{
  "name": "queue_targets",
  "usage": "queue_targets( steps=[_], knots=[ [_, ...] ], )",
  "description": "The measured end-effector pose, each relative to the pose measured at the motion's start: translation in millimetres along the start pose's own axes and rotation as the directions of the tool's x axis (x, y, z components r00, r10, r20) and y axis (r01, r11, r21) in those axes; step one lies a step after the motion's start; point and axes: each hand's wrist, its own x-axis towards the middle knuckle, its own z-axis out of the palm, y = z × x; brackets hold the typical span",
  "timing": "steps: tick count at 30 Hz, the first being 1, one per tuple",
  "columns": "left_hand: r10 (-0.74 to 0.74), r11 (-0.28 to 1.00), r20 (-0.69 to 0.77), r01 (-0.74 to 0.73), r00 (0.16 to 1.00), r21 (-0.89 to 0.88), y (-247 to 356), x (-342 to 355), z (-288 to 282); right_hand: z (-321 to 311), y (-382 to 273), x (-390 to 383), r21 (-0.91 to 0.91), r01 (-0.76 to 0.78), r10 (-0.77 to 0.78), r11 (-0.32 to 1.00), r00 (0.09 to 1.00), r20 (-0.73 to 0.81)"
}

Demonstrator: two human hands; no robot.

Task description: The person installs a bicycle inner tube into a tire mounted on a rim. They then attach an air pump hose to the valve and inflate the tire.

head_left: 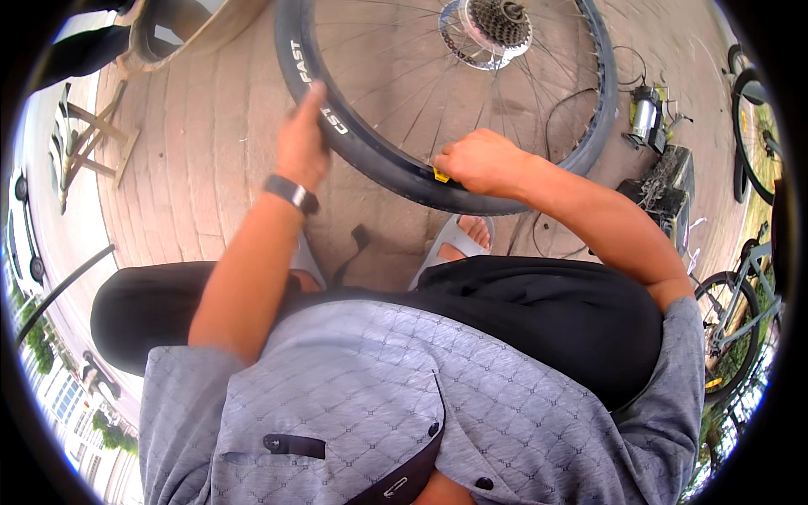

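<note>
Your right hand (484,164) pinches a yellow tool (441,175) at the tyre (374,164)'s near edge, prying I guess; left hand (303,141) (blurry, can't tell grip) should probably steady next.

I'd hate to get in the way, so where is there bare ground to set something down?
The widest bare patch is the paving between the wooden stand and the left hand. The smaller patch between tyre and sandals has a dark strap lying in it. It's crowded right of the tyre: silver pump, black box.
</note>
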Motion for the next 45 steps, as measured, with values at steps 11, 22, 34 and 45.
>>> queue_targets(
  steps=[11,22,34,45],
  knots=[
    [-0.201,0.94,0.106,0.161,0.974,0.301,-34.9,-68.4,7.9,-8.2,1.6,39.4,0.006,0.056,-0.056,0.998,0.998,-0.005],
    [-0.255,0.959,0.208,0.221,0.944,0.176,-20.3,-73.5,7.2,-41.5,11.8,76.5,0.055,0.147,-0.136,0.988,0.977,-0.163],
    [-0.203,0.956,0.16,0.16,0.966,0.247,-6.5,-60.5,1.1,-40.5,28.3,97.7,0.007,0.261,-0.251,0.965,0.935,-0.25],
    [-0.146,0.953,0.106,0.111,0.984,0.281,-8.5,-64.7,2.2,-37.0,42.9,103.1,-0.029,0.348,-0.338,0.937,0.883,-0.326]
  ],
)
